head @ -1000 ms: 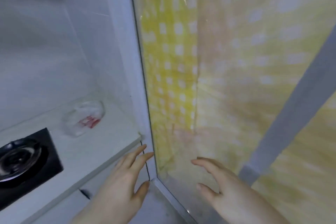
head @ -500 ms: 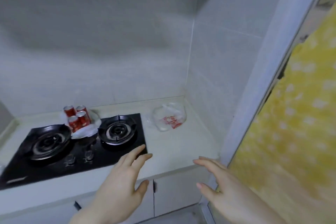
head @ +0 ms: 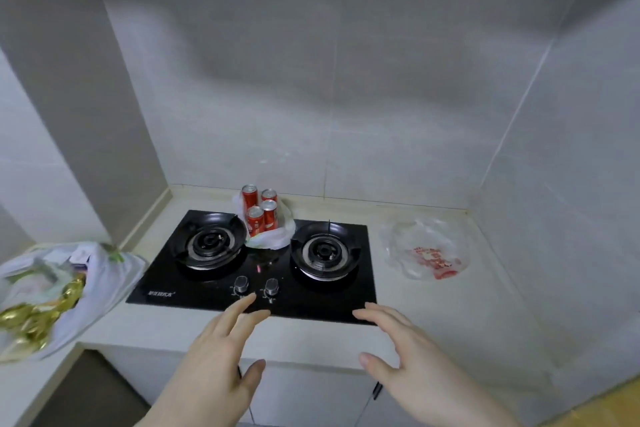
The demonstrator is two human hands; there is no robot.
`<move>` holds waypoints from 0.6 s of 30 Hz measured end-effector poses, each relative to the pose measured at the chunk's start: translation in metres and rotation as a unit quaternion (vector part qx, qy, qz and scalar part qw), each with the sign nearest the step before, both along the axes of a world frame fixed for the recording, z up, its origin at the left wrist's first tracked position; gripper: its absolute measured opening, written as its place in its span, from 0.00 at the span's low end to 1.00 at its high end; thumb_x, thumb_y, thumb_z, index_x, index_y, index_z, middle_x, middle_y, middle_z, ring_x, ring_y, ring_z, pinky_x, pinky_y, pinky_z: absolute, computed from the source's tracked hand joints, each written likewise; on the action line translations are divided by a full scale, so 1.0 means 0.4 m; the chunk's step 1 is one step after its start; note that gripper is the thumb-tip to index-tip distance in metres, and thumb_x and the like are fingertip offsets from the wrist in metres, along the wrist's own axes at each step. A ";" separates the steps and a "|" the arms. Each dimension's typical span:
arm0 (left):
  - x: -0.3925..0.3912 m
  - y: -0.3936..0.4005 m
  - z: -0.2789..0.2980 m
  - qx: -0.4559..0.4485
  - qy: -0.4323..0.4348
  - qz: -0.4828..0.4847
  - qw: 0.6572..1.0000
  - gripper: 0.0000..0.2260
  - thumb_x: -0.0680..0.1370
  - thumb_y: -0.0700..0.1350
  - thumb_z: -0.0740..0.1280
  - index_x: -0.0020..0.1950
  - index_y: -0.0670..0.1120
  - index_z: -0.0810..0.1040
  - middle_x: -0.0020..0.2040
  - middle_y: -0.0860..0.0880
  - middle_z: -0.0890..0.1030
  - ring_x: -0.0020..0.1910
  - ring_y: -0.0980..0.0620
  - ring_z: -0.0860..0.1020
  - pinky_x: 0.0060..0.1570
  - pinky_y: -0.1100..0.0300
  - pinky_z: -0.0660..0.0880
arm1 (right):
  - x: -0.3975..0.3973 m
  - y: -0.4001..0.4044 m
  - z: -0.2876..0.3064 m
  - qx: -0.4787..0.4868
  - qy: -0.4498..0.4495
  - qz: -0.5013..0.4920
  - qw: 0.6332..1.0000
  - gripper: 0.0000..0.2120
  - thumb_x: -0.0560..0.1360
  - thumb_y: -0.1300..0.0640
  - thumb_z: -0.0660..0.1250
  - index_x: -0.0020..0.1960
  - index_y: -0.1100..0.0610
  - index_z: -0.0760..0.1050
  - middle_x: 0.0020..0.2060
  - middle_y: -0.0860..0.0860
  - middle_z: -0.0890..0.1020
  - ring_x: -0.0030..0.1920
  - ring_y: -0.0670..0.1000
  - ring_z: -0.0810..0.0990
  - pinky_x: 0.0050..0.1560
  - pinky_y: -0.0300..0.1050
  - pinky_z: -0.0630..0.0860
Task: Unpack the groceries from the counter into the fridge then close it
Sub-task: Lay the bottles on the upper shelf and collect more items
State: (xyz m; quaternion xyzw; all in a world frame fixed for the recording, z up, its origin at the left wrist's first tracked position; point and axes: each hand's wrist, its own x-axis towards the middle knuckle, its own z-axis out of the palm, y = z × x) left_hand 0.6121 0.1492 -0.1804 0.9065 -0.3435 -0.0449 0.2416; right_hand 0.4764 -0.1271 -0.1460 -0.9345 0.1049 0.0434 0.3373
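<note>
A grey-tiled kitchen corner was seen, with a pale stone counter [head: 433, 308] wrapping round a black glass two-burner gas hob [head: 263, 263]. Between the burners, at the back, four red drink cans [head: 260, 212] were stood upright in a crumpled white plastic bag [head: 273, 237]. A flattened clear plastic bag with red print [head: 427, 250] was laid on the counter to the right, and a full white carrier bag with gold foil showing [head: 52, 295] was set on the lower counter at far left. The fridge was not in view. The left hand [head: 211, 367] and the right hand [head: 412, 367] were held low over the counter's front edge, fingers spread, nothing gripped, well short of the cans. The reach for the next load was judged to be the step in hand. The cans would best be gathered by the bag's rim with a palm under the base, since loose cans could topple onto the burner grates.
</note>
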 end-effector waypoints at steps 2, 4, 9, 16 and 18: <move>0.017 0.037 -0.009 0.000 0.011 0.026 1.000 0.27 0.78 0.54 0.68 0.76 0.62 0.63 0.79 0.66 0.50 0.76 0.59 0.61 0.72 0.64 0.61 | 0.061 0.019 -0.004 0.005 0.008 0.028 1.000 0.25 0.82 0.43 0.65 0.75 0.31 0.62 0.73 0.23 0.56 0.71 0.30 0.63 0.70 0.30 0.61; 0.038 0.074 -0.016 0.003 0.017 0.057 0.998 0.27 0.78 0.54 0.68 0.75 0.62 0.63 0.79 0.66 0.49 0.76 0.58 0.61 0.70 0.65 0.62 | 0.123 0.038 -0.010 0.013 0.009 0.057 0.998 0.25 0.82 0.43 0.65 0.75 0.31 0.62 0.73 0.22 0.56 0.72 0.31 0.63 0.71 0.32 0.60; 0.104 0.144 -0.015 0.012 0.011 0.137 0.990 0.28 0.78 0.56 0.68 0.75 0.65 0.62 0.79 0.67 0.49 0.77 0.58 0.61 0.70 0.63 0.63 | 0.287 0.066 -0.022 0.024 0.003 0.126 0.992 0.24 0.81 0.42 0.66 0.74 0.30 0.63 0.71 0.19 0.55 0.72 0.31 0.63 0.74 0.34 0.61; 0.202 0.162 0.018 0.020 0.000 0.211 0.977 0.28 0.77 0.57 0.68 0.75 0.66 0.61 0.80 0.67 0.50 0.77 0.59 0.60 0.74 0.61 0.61 | 0.507 0.064 -0.022 0.040 -0.011 0.193 0.980 0.25 0.80 0.41 0.68 0.74 0.31 0.64 0.73 0.23 0.59 0.72 0.33 0.66 0.74 0.39 0.67; 0.233 0.156 0.029 0.020 -0.005 0.233 0.972 0.28 0.78 0.57 0.68 0.75 0.66 0.61 0.80 0.67 0.51 0.78 0.59 0.59 0.75 0.60 0.61 | 0.561 0.056 -0.025 0.037 -0.007 0.212 0.977 0.25 0.79 0.40 0.67 0.74 0.30 0.64 0.74 0.24 0.59 0.71 0.33 0.66 0.74 0.39 0.67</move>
